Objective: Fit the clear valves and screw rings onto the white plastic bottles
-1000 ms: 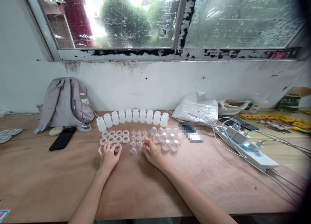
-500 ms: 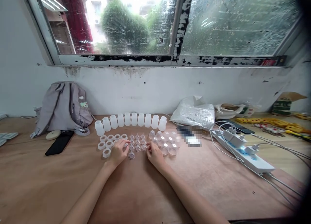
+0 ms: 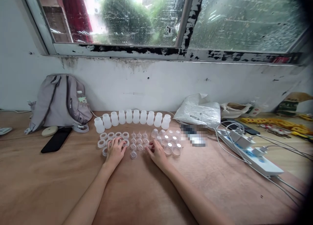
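My left hand [image 3: 114,152] lies over the white screw rings [image 3: 103,135], fingers spread and touching some of them; it covers part of the group. Thumb and fingers of my right hand [image 3: 156,152] close at the edge of a clear bottle nipple in the right column. Between the hands stand rows of clear bottle nipples [image 3: 133,141], with a single one [image 3: 133,154] nearest me. Right of my right hand are clear domed caps [image 3: 168,150], packed close together. Behind everything, frosted white baby bottles [image 3: 129,116] stand upright in a curved row.
A grey backpack [image 3: 60,103], a black phone [image 3: 56,140] and a round cream object [image 3: 50,131] are at the left. On the right lie a white plastic bag [image 3: 199,111], a power strip [image 3: 259,163] with chargers and cables, and yellow parts [image 3: 276,124].
My left hand has moved left, away from the nipples and onto the rings. My right hand stays by the right column of nipples. The camera view has tipped down slightly.
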A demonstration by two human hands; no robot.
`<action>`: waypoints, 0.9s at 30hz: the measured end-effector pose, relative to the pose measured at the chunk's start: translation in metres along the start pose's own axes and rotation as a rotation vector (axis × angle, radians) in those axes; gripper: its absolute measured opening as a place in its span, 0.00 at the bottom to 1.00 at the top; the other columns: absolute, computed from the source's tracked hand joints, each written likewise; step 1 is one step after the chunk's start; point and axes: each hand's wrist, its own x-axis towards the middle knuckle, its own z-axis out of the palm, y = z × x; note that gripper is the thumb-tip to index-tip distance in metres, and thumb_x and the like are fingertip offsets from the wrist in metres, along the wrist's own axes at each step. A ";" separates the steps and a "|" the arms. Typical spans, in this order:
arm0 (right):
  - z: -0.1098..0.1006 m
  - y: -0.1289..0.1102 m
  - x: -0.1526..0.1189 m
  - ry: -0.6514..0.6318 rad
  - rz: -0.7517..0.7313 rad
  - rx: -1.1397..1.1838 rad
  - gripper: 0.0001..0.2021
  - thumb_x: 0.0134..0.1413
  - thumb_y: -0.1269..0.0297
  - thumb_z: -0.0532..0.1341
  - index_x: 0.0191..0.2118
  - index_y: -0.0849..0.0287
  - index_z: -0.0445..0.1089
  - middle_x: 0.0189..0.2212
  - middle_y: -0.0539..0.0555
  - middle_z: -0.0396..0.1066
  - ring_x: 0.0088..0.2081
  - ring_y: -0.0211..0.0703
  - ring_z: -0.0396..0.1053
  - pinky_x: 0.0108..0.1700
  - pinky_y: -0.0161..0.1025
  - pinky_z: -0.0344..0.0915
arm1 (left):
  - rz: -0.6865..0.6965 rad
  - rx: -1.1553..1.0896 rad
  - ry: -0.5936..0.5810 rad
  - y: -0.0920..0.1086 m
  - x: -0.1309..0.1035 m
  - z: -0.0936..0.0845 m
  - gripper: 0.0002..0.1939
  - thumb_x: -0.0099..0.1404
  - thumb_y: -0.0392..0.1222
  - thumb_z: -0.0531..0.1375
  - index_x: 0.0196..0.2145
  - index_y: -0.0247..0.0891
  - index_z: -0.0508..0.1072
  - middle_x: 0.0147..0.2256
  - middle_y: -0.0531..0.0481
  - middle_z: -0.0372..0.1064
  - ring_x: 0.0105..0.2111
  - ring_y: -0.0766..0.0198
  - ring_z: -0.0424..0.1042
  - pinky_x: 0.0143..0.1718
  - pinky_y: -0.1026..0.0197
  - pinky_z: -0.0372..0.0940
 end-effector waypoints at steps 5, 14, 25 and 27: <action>-0.003 -0.015 -0.004 0.022 0.126 0.202 0.08 0.48 0.62 0.56 0.34 0.57 0.55 0.19 0.45 0.61 0.20 0.36 0.60 0.24 0.33 0.58 | 0.100 -0.240 0.164 0.018 -0.002 -0.015 0.04 0.59 0.39 0.54 0.33 0.39 0.66 0.46 0.44 0.60 0.47 0.56 0.61 0.47 0.52 0.57; 0.001 -0.032 -0.017 -0.051 -0.064 0.291 0.12 0.45 0.73 0.55 0.39 0.56 0.60 0.29 0.50 0.67 0.28 0.37 0.65 0.31 0.35 0.63 | 0.296 -0.530 0.100 0.050 -0.015 -0.015 0.22 0.59 0.40 0.55 0.50 0.39 0.54 0.45 0.43 0.63 0.47 0.58 0.62 0.45 0.53 0.61; -0.008 -0.049 -0.023 -0.177 0.029 0.745 0.13 0.46 0.76 0.51 0.38 0.54 0.52 0.31 0.49 0.63 0.34 0.37 0.65 0.36 0.36 0.62 | 0.243 -0.533 0.029 0.048 -0.013 -0.019 0.19 0.57 0.42 0.57 0.46 0.40 0.60 0.41 0.45 0.65 0.44 0.58 0.63 0.45 0.54 0.60; -0.009 -0.050 -0.022 -0.196 0.083 0.835 0.10 0.48 0.74 0.53 0.36 0.54 0.53 0.30 0.49 0.62 0.32 0.37 0.65 0.34 0.36 0.62 | 0.235 -0.558 0.012 0.048 -0.013 -0.020 0.19 0.56 0.43 0.57 0.46 0.40 0.61 0.41 0.45 0.65 0.44 0.58 0.64 0.44 0.55 0.61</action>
